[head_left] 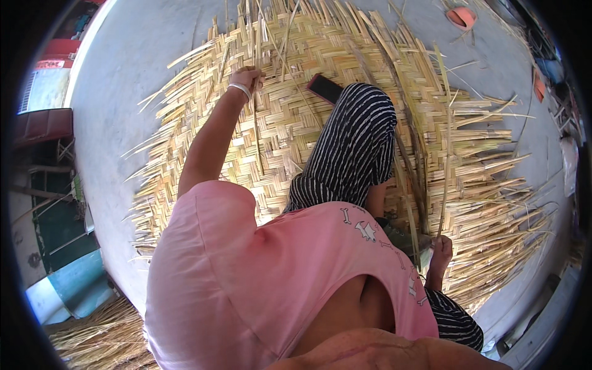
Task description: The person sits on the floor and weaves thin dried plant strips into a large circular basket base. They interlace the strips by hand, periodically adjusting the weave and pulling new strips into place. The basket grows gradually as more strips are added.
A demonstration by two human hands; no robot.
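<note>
Beneath me spreads a large woven mat (277, 142) of flat yellow-green split strips in a herringbone pattern, with loose ends around its edge. My left hand (246, 78), with a white bangle (241, 90) at the wrist, reaches to the far left part of the mat, its fingers closed around strips that stand up from the weave. Close to my right knee, my right hand (439, 254) is closed on the near end of a long thin strip (447, 148), which runs away across the mat. My right forearm is mostly hidden behind the pink shirt.
A dark phone with a red edge (325, 89) lies on the mat by my raised striped knee (370, 111). Dark strips (412, 135) lie to its right. An orange object (461, 18) sits on the grey floor at the far right. Bundled straw-coloured strips (102, 338) lie near left.
</note>
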